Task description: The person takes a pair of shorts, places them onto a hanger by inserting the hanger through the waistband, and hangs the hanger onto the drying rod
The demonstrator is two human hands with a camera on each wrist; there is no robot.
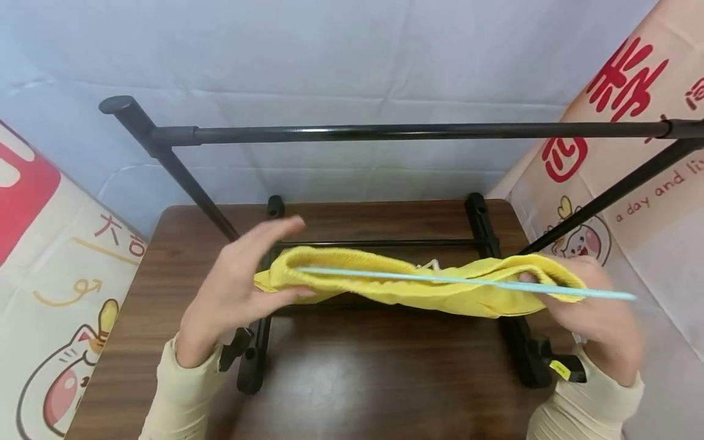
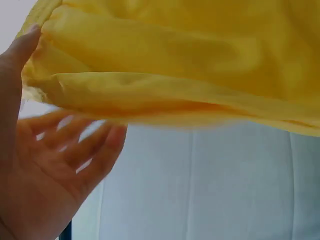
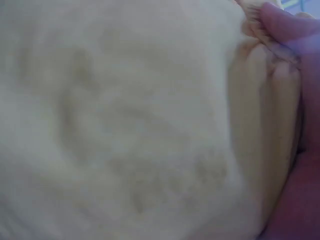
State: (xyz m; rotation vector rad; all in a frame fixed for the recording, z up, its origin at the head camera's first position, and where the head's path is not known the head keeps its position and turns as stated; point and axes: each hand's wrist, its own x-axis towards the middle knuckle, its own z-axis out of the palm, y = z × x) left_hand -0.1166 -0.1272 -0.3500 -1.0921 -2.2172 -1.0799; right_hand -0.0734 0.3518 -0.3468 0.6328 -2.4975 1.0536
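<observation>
A yellow garment with a gathered elastic waistband [image 1: 462, 305] is stretched between the hands, its opening facing up. My left hand [image 1: 231, 293] is at the waistband's left end, thumb in front and straight fingers spread behind. In the left wrist view, the left thumb [image 2: 25, 47] lies along the fabric edge. With thumb over the band, my right hand [image 1: 596, 305] grips the waistband's right end. A thin light blue bar [image 1: 385, 276] runs through the opening and sticks out past the right hand. The garment's fabric [image 3: 125, 100] fills most of the right wrist view.
A black metal rack stands on the brown wooden table [image 1: 330, 379], its top rail [image 1: 412, 132] beyond the hands. Its feet [image 1: 250, 366] rest on the tabletop. A pale cloth [image 1: 330, 55] hangs behind, and printed sheets [image 1: 660, 208] flank both sides.
</observation>
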